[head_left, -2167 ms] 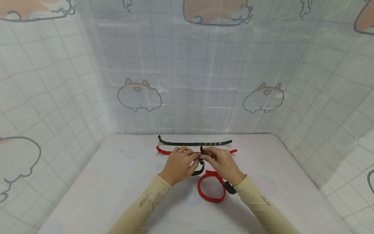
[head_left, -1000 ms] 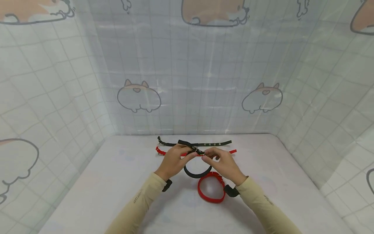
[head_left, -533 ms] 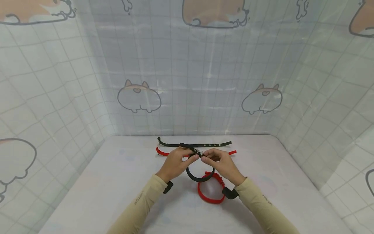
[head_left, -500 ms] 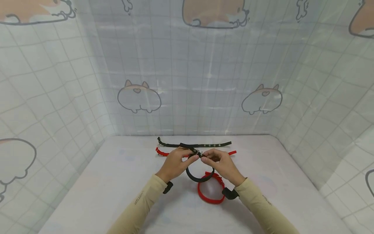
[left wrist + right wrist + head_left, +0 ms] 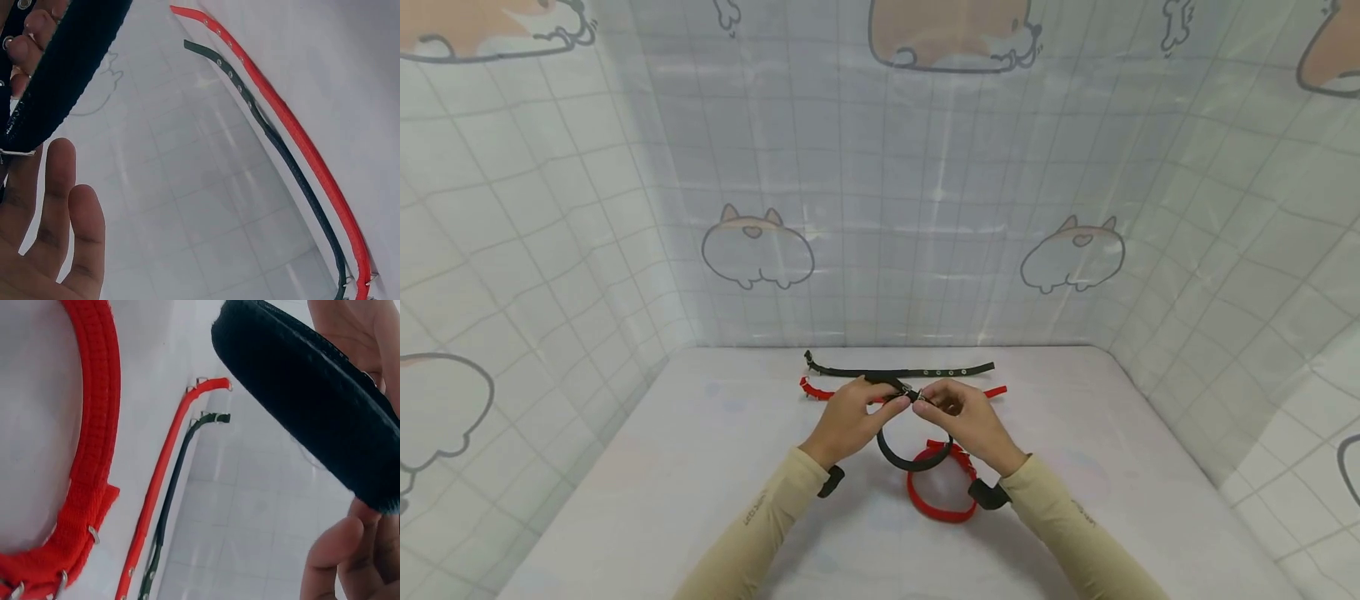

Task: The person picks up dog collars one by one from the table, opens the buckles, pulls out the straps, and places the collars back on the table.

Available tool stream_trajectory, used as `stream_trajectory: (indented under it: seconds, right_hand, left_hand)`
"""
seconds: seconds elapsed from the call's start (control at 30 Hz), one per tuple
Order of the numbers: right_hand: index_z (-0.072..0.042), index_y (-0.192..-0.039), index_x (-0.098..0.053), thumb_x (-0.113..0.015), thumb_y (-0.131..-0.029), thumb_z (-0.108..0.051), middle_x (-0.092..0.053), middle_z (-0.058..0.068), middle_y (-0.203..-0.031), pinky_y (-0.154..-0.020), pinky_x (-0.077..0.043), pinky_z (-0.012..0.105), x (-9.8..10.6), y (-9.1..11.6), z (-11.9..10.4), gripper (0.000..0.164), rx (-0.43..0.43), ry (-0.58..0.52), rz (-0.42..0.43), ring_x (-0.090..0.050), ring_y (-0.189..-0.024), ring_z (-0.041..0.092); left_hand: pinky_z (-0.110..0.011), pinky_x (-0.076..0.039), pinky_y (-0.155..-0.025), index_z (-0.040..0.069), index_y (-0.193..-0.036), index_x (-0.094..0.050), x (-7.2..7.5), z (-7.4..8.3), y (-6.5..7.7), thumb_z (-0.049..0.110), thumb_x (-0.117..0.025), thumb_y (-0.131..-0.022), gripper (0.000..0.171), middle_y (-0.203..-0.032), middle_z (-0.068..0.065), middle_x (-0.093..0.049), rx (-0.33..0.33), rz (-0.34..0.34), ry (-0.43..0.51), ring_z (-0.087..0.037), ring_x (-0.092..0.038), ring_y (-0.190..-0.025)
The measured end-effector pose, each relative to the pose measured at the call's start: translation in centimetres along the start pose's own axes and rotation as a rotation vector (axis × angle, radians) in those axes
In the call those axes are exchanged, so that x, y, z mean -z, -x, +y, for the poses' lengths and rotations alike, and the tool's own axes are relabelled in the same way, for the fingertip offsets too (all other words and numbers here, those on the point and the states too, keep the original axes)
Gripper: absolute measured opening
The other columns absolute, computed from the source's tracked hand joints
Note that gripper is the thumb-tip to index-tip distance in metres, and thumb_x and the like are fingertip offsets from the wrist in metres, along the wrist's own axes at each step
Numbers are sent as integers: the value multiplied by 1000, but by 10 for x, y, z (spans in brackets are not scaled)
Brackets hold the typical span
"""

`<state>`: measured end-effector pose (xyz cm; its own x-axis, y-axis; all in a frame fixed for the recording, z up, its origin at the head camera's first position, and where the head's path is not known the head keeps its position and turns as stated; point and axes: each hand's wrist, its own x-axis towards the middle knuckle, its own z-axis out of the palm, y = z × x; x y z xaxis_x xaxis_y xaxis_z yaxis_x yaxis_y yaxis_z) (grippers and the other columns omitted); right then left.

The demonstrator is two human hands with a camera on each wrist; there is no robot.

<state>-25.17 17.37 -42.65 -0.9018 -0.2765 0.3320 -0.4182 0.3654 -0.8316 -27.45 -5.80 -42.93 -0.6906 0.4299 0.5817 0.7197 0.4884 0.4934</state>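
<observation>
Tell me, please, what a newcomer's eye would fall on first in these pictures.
Probably the bright red loop on the white tabletop, just right of centre in the head view. Next, the black loop that the left hand and right hand hold together. Behind them, a red strap and dark strap lie stretched out towards the wall.

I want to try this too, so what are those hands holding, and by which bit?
Both hands, left hand and right hand, pinch the black strap near its metal fittings, where its loop comes together.
</observation>
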Motion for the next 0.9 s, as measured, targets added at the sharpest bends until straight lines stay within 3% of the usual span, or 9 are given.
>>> stream_trajectory:
  seconds: [0.17, 0.27, 0.33, 0.4, 0.57, 0.73, 0.9]
  right_hand:
    - [-16, -112, -71, -77, -92, -32, -70, -1, -94, -73, -52, 31, -3, 0, 2, 26, -9, -10, 5, -67, -82, 22]
    - [-13, -118, -70, -74, -95, -25, -68, 1, -89, -71, -50, 28, -3, -1, 3, 26, 3, 0, -12, -65, -78, 18]
    - [-9, -121, -68, -71, -97, -20, -65, 3, -85, -66, -46, 26, -2, -1, 2, 26, 13, -6, -30, -62, -74, 23]
    - [-6, -122, -66, -69, -98, -16, -63, 6, -83, -63, -44, 25, -1, 0, -5, 26, 18, -21, -52, -59, -73, 31]
    - [-4, -115, -67, -70, -98, -14, -63, 8, -85, -62, -46, 25, 2, 6, -29, 20, 12, -43, -62, -58, -77, 44]
    - [-5, -112, -69, -71, -96, -14, -64, 8, -86, -64, -47, 26, 3, 9, -35, 18, 27, -32, -42, -60, -73, 31]
    - [-4, -117, -67, -68, -98, -10, -60, 12, -80, -62, -43, 27, 5, 7, -32, 20, 60, -50, -79, -55, -67, 14]
  left_hand:
    - [-58, -36, -112, 16, -105, -79, 0, 1, 1, 42, -66, -99, 30, -96, 9, -75, 0, 7, -11, -9, -68, -93]
    - [-46, -51, -95, 16, -106, -79, 2, 2, 2, 40, -68, -97, 28, -95, 9, -74, 0, 23, -24, -11, -63, -86]
    - [-36, -53, -78, 16, -106, -80, 3, 2, 3, 39, -70, -96, 27, -95, 9, -74, 7, 31, -27, -11, -56, -81]
    - [-31, -47, -63, 16, -106, -80, 4, 2, 3, 38, -71, -96, 26, -94, 9, -73, 17, 31, -23, -11, -49, -77]
    - [-27, -45, -63, 19, -107, -80, 2, 3, 3, 42, -68, -97, 27, -94, 13, -72, 38, 2, -15, -8, -49, -79]
    - [-27, -43, -60, 19, -107, -80, 1, 3, 4, 41, -69, -97, 26, -88, 14, -68, 30, 2, -20, -10, -47, -76]
    - [-27, -40, -57, 19, -107, -80, 2, 1, 3, 37, -72, -95, 23, -81, 13, -59, 32, 12, -38, -17, -49, -73]
